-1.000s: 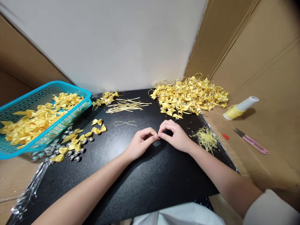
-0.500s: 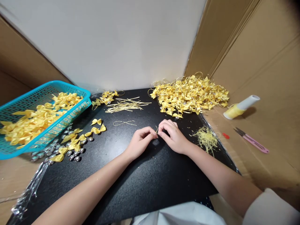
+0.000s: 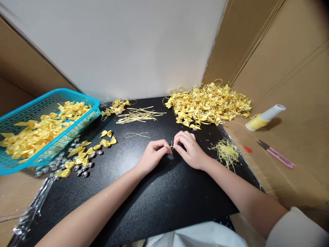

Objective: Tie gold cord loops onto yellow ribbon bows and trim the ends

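Observation:
My left hand (image 3: 153,156) and my right hand (image 3: 190,149) meet fingertip to fingertip over the middle of the black mat (image 3: 154,202). Both pinch a small yellow piece with a thin gold cord end (image 3: 171,145) sticking up between them; what it is exactly is too small to tell. A single looped gold cord (image 3: 136,135) lies just beyond my left hand. A bundle of cut gold cords (image 3: 137,116) lies farther back.
A teal basket (image 3: 38,120) of yellow ribbon bows sits at the left. Loose bows and silver bells (image 3: 82,159) lie beside it. A big heap of finished bows (image 3: 209,104) fills the back right. Thread scraps (image 3: 226,151), a thread spool (image 3: 263,118) and pink snips (image 3: 276,154) lie right.
My hands stayed together at the same spot. A short gold cord end came into view between the fingertips and my right fingers shifted slightly.

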Tool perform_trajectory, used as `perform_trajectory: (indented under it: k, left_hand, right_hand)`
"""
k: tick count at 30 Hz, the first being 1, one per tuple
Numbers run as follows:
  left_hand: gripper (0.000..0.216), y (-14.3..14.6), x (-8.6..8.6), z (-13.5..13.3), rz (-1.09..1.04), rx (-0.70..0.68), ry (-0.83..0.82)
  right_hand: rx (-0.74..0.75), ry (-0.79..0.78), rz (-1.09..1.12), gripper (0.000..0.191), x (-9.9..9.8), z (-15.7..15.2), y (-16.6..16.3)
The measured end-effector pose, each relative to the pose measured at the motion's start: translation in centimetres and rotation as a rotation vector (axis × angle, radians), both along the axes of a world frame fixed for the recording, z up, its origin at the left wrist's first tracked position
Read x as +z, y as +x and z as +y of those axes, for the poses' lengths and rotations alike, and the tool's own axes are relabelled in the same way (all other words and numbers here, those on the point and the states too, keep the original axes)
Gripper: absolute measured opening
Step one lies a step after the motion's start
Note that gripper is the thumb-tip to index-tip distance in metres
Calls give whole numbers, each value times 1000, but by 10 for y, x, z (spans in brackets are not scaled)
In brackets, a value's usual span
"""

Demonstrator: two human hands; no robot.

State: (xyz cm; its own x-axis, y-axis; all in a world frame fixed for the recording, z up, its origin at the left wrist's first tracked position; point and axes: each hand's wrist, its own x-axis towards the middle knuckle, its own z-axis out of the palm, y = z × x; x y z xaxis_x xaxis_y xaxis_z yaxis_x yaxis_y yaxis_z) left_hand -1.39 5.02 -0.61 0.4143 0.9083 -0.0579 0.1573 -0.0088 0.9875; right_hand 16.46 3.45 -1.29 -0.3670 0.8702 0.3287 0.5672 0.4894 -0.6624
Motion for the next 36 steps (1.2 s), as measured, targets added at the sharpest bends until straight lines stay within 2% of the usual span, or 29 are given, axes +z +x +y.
perform_trajectory:
  k: [4, 13, 22, 32, 36]
  left_hand:
    - [25, 0, -1, 0, 27, -45, 32]
    - [24, -1, -4, -1, 19, -11, 24]
    - [26, 2, -7, -1, 29, 42, -2]
    - [28, 6, -3, -3, -25, 190, 22]
    - [26, 6, -6, -3, -37, 195, 29]
  right_hand:
    - [-7, 17, -22, 14, 1, 0, 1]
    - [15, 28, -72, 11, 2, -1, 0]
    - [25, 90, -126, 11, 3, -3, -1]
    - [8, 92, -124, 11, 1, -4, -5]
    - [-1, 79, -118, 12, 1, -5, -5]
